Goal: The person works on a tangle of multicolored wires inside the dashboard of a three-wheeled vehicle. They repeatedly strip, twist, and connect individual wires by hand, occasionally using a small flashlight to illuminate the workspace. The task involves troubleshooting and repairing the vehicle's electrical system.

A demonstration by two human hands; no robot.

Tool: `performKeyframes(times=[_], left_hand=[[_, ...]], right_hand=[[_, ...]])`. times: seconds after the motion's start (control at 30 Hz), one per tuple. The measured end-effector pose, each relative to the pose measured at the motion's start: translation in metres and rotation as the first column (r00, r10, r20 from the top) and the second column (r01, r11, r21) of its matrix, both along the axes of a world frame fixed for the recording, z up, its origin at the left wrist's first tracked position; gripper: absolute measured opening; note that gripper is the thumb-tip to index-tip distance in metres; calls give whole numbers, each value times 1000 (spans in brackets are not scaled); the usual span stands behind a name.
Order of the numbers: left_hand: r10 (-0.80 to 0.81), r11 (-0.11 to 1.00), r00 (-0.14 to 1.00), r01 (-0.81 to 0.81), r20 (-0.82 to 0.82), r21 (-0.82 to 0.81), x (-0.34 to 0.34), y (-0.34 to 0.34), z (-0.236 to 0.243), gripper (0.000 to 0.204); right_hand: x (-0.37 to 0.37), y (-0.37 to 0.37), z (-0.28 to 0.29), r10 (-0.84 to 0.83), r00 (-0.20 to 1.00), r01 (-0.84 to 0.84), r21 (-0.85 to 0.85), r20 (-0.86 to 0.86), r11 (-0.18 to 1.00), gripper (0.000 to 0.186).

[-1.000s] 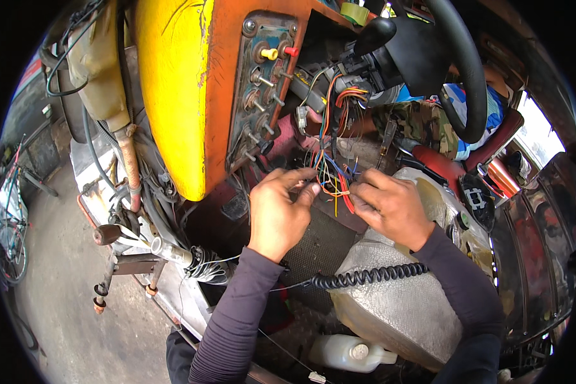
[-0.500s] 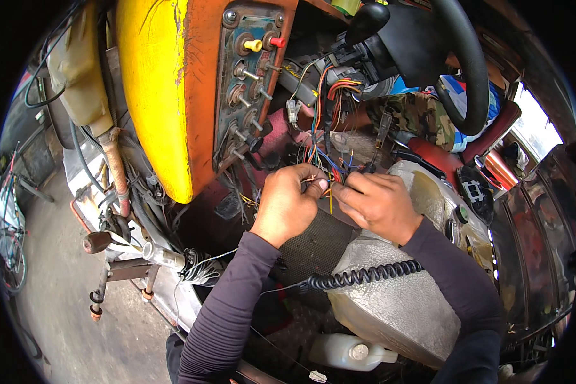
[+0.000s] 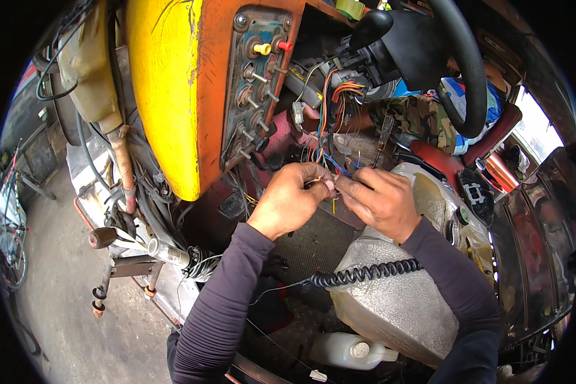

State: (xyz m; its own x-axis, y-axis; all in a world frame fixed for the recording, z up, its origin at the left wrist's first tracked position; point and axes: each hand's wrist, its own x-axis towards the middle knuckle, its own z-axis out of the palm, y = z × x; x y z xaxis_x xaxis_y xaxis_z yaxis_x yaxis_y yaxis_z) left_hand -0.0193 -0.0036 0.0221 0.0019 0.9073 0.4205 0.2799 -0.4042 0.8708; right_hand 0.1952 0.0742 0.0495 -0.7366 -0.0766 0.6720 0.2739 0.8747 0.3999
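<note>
Far left: I see a bare concrete floor [image 3: 77,333] with a rusty metal bracket [image 3: 118,272] standing over it, and hoses [image 3: 125,169] running down beside a cloudy plastic tank [image 3: 86,70].
Body panel: a yellow and orange panel [image 3: 166,89] fills the upper left; its paint is chipped along the edge.
Switch plate: just right of the panel sits a blue-grey plate [image 3: 253,89] with a column of knobs and toggles, one capped yellow and one red at the top.
Wires: a loose bundle of coloured wires [image 3: 329,121] hangs from under the steering column down to my hands.
Left hand [image 3: 288,198]: curled, thumb and fingertips pinching a thin wire end [image 3: 320,184] at the middle of the view.
Right hand [image 3: 381,201]: curled too, its fingertips pressed against the same wire end, touching the left hand's fingertips.
Where the wire end is: between the two hands, just below the hanging bundle and above a dark ribbed mat [image 3: 317,243].
Coiled cord: a black spiral cord [image 3: 365,274] runs under my right forearm, across a grey crackled cover [image 3: 397,301].
Below: a white plastic bottle [image 3: 352,351] lies near the lower edge.
Upper right: a black steering wheel [image 3: 470,70], with a red seat edge [image 3: 438,160] beneath it.
</note>
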Motion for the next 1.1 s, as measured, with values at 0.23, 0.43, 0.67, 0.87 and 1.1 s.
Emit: performKeyframes(times=[0.23, 0.43, 0.67, 0.87, 1.1], left_hand=[[72, 994, 996, -67, -56, 86, 5, -1, -2, 11], [341, 876, 928, -255, -152, 409, 22, -2, -11, 9], [250, 939, 962, -214, -109, 269, 11, -4, -4, 15], [93, 989, 995, -86, -48, 120, 9, -5, 0, 16], [333, 878, 927, -239, -172, 414, 28, -12, -11, 14]], right_hand=[[-6, -3, 0, 16, 998, -33, -266, -66, 963, 25], [-20, -6, 12, -84, 987, -92, -911, -136, 401, 13], [-6, -12, 17, 6, 997, -45, -541, -74, 840, 26], [5, 1, 24, 66, 985, -80, 87, 159, 993, 40], [-10, -4, 28, -17, 999, -46, -999, -46, -5, 18]])
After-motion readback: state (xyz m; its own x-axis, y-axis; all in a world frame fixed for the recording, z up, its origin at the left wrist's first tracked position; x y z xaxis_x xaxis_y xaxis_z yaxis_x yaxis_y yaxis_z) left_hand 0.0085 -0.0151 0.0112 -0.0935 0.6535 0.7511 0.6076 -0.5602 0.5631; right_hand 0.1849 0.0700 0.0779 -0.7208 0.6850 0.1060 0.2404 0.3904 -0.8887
